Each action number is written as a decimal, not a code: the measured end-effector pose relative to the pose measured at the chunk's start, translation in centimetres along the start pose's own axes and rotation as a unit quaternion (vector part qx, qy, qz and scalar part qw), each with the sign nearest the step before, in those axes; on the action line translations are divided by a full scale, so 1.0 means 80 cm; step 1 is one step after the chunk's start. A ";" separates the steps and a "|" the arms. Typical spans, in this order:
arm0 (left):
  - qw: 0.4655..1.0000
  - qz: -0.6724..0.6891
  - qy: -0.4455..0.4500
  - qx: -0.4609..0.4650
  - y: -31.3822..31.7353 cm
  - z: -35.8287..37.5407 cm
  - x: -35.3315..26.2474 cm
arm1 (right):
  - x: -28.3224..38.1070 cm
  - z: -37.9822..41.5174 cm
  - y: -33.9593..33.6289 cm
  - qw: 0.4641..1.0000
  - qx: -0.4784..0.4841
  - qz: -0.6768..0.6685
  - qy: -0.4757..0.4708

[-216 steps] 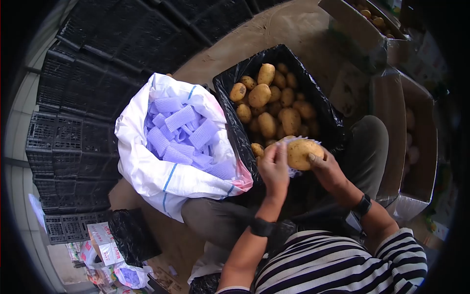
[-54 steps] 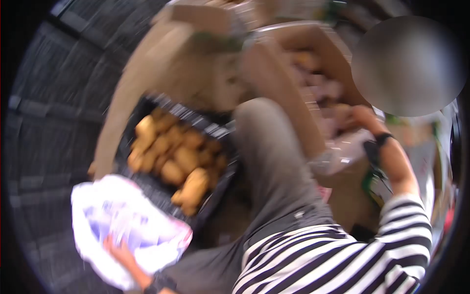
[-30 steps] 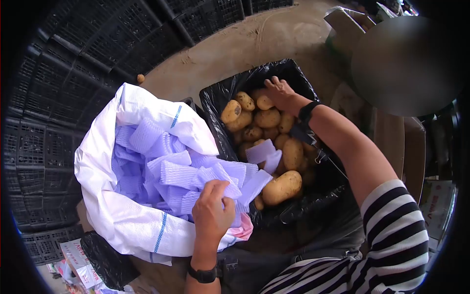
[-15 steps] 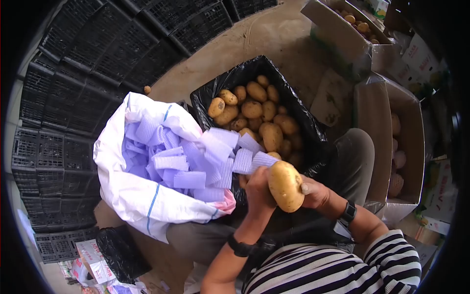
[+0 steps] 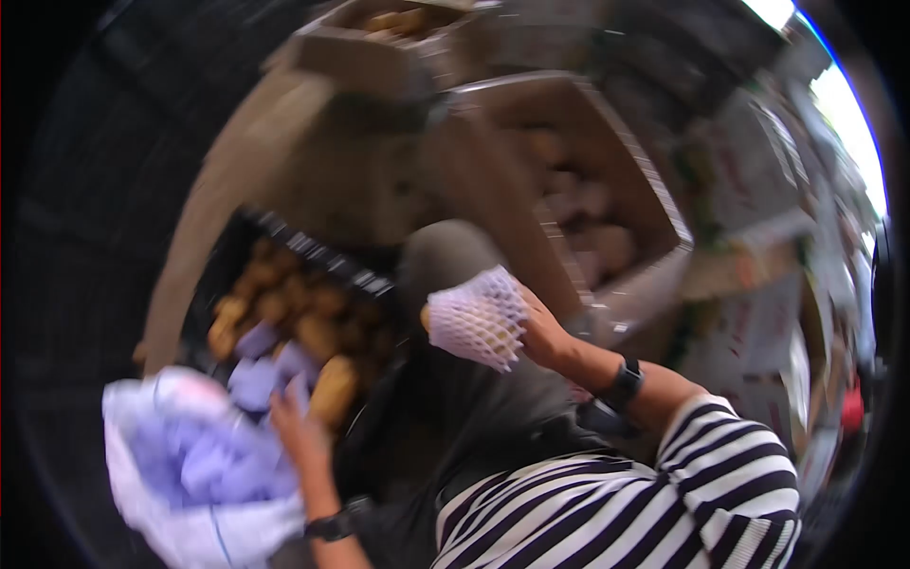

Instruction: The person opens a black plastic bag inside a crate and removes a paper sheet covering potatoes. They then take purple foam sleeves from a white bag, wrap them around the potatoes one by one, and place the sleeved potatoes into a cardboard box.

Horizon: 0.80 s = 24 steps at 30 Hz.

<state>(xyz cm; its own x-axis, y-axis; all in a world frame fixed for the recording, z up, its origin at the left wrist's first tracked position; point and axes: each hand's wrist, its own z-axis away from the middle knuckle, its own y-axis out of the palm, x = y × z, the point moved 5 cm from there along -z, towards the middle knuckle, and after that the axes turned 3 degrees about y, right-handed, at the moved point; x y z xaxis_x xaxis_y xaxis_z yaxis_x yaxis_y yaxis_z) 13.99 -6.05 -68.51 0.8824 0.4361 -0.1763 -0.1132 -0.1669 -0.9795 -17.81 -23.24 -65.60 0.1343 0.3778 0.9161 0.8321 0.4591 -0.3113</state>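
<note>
Head view, blurred by motion. At far left, a white sack (image 5: 180,512) lies open and filled with pale purple foam sleeves (image 5: 204,465). The left hand (image 5: 296,431) rests at the sack's right edge, where the sleeves spill toward the crate; its fingers appear spread among the sleeves, though the blur does not show whether they pinch one. A dark watch band (image 5: 330,524) circles the left wrist. Just above and right of this hand, a black-lined crate (image 5: 284,242) holds loose potatoes (image 5: 284,303), with a few sleeves lying on top of them.

At centre, above a grey trouser knee (image 5: 445,261), the right hand (image 5: 542,334) is closed around a netted potato (image 5: 476,318): white foam mesh covers the potato almost entirely, with only a sliver of skin showing at its left end. Its long axis runs roughly left to right, tilted slightly, and the hand grips it from the right end. The right wrist also carries a dark band (image 5: 621,384), and a striped sleeve (image 5: 720,455) follows below.

Up and to the right of the netted potato stands an open cardboard box (image 5: 654,190) that holds pale rounded shapes, too blurred to identify. The right hand is by far the nearer hand to this box; the left hand lies well apart from it, on the opposite side of the body.
</note>
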 end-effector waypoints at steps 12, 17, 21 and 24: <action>0.980 0.004 0.010 0.200 0.073 -0.018 0.087 | -0.182 0.019 -0.230 0.929 0.010 0.336 0.158; 0.985 0.145 -0.081 0.054 -0.043 -0.010 0.074 | -0.161 -0.037 -0.209 0.881 0.021 0.467 0.074; 0.963 0.182 -0.200 0.014 -0.085 0.001 0.111 | -0.022 -0.153 -0.058 0.984 -0.034 0.173 0.022; 0.904 0.349 -0.232 -0.086 -0.057 0.014 0.154 | 0.003 -0.202 0.126 0.974 0.165 0.155 0.006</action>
<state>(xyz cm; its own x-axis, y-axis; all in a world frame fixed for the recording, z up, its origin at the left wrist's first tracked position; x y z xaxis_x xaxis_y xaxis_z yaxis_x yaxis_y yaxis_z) 24.87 1.07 -66.30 0.3321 0.4893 -0.8064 -0.4609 -0.6618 -0.5913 -0.65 -31.52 -64.40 0.3602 0.5306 0.7673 0.5329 0.5581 -0.6360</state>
